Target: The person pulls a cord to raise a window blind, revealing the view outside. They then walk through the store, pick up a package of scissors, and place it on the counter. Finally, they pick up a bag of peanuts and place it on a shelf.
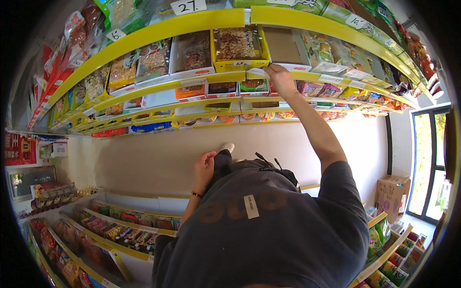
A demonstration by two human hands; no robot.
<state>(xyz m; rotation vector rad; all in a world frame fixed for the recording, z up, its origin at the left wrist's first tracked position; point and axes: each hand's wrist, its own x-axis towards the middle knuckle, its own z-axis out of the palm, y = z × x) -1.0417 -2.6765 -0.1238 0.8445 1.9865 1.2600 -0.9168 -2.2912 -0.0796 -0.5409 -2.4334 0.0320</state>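
Observation:
My right hand reaches to a yellow shelf edge strip and pinches a white price tag between thumb and fingers. Just above the tag stands a yellow display box of packaged nut snacks, with a handwritten price on its front. Right of it is an open cardboard tray whose brown bottom shows. To the left, a white box holds a dark snack packet. Away from the shelves, my left hand hangs beside my body, its fingers loosely curled and apart, with nothing seen in it.
Lower shelves carry noodle bowls and boxed snacks. Behind me on the left runs another snack rack; a further rack stands at lower right. A cardboard carton sits by the glass door. Pale floor lies between the racks.

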